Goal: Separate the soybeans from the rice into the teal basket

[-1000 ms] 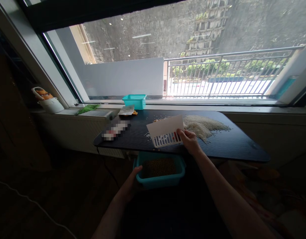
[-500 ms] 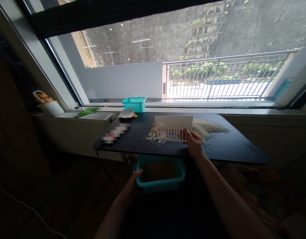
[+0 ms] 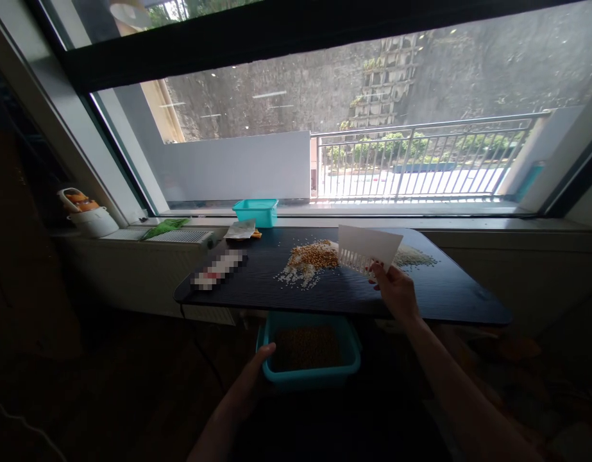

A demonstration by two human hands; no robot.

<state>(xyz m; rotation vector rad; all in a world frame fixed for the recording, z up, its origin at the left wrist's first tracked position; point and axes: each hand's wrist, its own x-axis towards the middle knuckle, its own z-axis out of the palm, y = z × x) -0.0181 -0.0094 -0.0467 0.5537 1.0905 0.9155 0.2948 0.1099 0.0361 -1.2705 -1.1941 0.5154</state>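
My right hand [image 3: 396, 289] pinches the lower right edge of a white slotted scoop [image 3: 370, 245], held tilted above the table. Just left of the scoop lies a pile of yellow kernels [image 3: 312, 256], mixed with white grains at its front. Partly hidden behind the scoop and hand, a heap of white grains [image 3: 414, 256] spreads to the right. Below the table's front edge, my left hand [image 3: 258, 369] grips the left rim of a turquoise bin [image 3: 315, 372], thumb over the edge. Brownish-yellow kernels [image 3: 305, 346] cover the bin's bottom.
On the dark table [image 3: 257, 289] are a blurred-out flat item [image 3: 219, 269] at left and a paper packet [image 3: 240, 230] behind it. A second turquoise bin [image 3: 256, 213] stands by the window. A white pot [image 3: 94, 221] and green cloth [image 3: 165, 228] sit farther left.
The scoop has moved right with my right hand and tilted, uncovering the yellow kernel pile. My left hand still grips the bin. The whole view has shifted slightly.
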